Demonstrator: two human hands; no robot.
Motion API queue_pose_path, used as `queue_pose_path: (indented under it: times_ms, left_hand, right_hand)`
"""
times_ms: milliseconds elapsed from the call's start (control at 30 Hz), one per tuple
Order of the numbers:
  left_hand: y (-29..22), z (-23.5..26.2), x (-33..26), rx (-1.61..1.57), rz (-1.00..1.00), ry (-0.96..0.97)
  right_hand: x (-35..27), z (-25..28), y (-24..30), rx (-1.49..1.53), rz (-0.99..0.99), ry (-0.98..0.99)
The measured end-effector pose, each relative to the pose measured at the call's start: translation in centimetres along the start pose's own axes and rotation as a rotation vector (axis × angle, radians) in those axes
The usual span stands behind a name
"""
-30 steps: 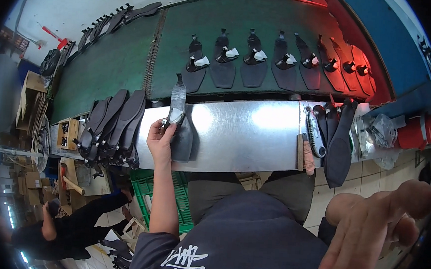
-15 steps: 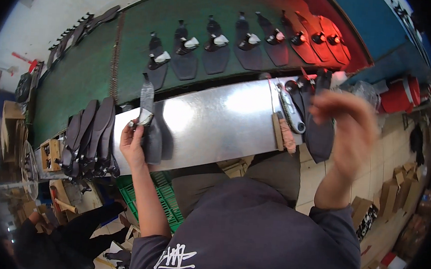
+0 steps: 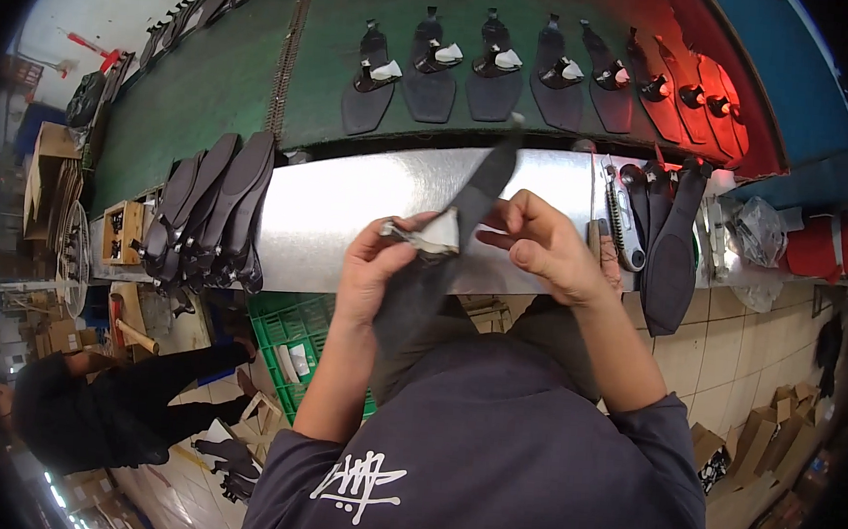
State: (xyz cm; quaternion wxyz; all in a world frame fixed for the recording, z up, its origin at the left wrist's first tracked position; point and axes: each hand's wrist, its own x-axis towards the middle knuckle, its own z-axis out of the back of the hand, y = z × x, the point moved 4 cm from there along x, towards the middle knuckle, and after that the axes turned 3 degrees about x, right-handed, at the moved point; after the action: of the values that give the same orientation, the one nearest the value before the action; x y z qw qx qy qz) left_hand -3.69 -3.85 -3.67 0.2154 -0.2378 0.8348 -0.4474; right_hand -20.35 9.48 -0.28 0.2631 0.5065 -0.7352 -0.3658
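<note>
A black sandal (image 3: 412, 295), with a flat square-toed sole and a white piece tucked at its strap, hangs tilted above the metal bench (image 3: 320, 203). My left hand (image 3: 374, 269) is closed around the strap side of it. To its right, my right hand (image 3: 560, 259) has its fingers curved and apart, the tips close beside the sole's edge. Whether they touch the sole I cannot tell. Part of the sole is blurred by motion.
A row of black sandals (image 3: 495, 91) lies on the green conveyor belt (image 3: 328, 91), red-lit at the right. Dark soles (image 3: 217, 201) are heaped at the bench's left end. At right lie a grey cutter (image 3: 631, 250) and more soles (image 3: 670, 267). Another person (image 3: 129, 411) is at lower left.
The sandal has been lifted off the bench by my left hand, moved right and tilted. My right hand has come in from the right toward it.
</note>
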Motion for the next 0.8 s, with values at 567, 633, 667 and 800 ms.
queue_pose_path:
  times_ms: [567, 633, 667, 800]
  left_hand:
    - [0.3, -1.3, -1.4, -0.079, 0.063, -0.019]
    - [-0.3, -1.9, -1.3, -0.07, 0.03, 0.005]
    - [-0.4, -1.9, -1.3, -0.068, 0.03, 0.006]
    - [-0.6, -1.8, -1.4, -0.088, 0.002, 0.038]
  right_hand:
    - [-3.8, -3.4, 2.3, -0.819, 0.307, -0.071]
    - [-4.2, -3.4, 2.2, -0.814, 0.301, -0.079]
    - [-4.3, -3.3, 2.0, -0.774, 0.255, -0.121]
    - [-4.7, -3.0, 1.4, -0.57, 0.336, -0.244]
